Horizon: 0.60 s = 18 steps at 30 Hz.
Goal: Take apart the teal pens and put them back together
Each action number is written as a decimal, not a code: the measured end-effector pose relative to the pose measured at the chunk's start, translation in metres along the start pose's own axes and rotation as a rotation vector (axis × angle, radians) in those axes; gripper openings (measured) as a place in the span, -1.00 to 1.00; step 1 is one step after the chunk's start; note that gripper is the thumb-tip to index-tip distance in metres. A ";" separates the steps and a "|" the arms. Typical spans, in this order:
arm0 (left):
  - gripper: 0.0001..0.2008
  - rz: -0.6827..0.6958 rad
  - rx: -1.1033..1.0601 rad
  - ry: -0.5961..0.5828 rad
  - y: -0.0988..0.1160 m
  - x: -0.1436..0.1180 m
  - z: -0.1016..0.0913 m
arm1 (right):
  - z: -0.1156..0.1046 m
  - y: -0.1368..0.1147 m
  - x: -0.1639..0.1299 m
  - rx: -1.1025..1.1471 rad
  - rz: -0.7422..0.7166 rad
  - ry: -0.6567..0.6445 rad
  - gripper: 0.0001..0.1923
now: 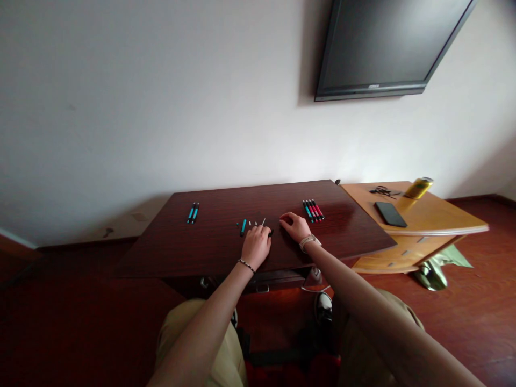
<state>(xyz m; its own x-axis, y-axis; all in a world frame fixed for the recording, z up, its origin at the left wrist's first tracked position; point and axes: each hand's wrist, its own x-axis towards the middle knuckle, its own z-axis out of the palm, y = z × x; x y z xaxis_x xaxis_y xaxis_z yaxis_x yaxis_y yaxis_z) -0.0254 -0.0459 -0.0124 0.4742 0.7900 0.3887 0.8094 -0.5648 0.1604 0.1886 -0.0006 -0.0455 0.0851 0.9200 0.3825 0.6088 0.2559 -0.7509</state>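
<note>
landmark: dark table (pixel 226 252), everything placed rel. to it
work in hand: looks like pen assy/disassy, judged from loose parts at table centre
done (est.): 2 teal pens (pixel 192 213) lying side by side, table far-left, look whole; pen bundle (pixel 313 210) of red + teal w/ black ends, table far-right, approx 5, also look whole
left (est.): 1 pen in pieces at centre, so mid-way at best; can't tell which pile is "in" vs "out"
loose parts: teal barrel (pixel 243 227) just left of the L hand, a few tiny pale bits (pixel 252 223) in a row beside it, too small to ID
thin rod (pixel 263 221): pale, slim, sticks up tilted from L fingertips, prob. refill, not sure
black bit (pixel 271 233): small, dark, on table between the hands, touching or just beside L hand
L hand (pixel 256 246): knuckles up, fingers curled together on the thin rod, pinch itself hidden from this angle; bead bracelet on wrist
R hand (pixel 295 226): palm down on table centre-right, fingers bent, tips on the surface; holding anything? can't tell, nothing visible under it; watch on wrist
hands: near each other, not touching
off table, right: pale wood cabinet (pixel 439 220) butted to table edge, w/ phone (pixel 389 214), yellow can (pixel 419 187), black tangle (pixel 382 191) (cable or glasses, unclear)
above: wall TV (pixel 387 48), off
</note>
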 end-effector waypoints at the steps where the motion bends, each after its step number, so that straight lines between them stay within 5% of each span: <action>1: -0.86 -0.004 0.000 0.000 0.000 0.000 0.000 | -0.001 0.000 -0.001 0.025 -0.013 0.002 -0.83; 9: -0.86 -0.029 -0.054 0.003 -0.004 0.001 0.000 | -0.015 -0.006 -0.010 0.336 -0.034 0.038 -0.64; 18: -0.81 -0.132 -0.380 0.131 -0.011 0.003 -0.017 | -0.015 -0.007 -0.032 0.599 0.159 0.042 -0.52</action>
<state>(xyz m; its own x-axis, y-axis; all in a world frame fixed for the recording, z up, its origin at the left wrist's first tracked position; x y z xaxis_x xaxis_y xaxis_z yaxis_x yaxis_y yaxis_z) -0.0387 -0.0419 0.0024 0.3069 0.8386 0.4502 0.6637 -0.5276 0.5303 0.1934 -0.0363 -0.0446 0.1765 0.9512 0.2531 0.0388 0.2502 -0.9674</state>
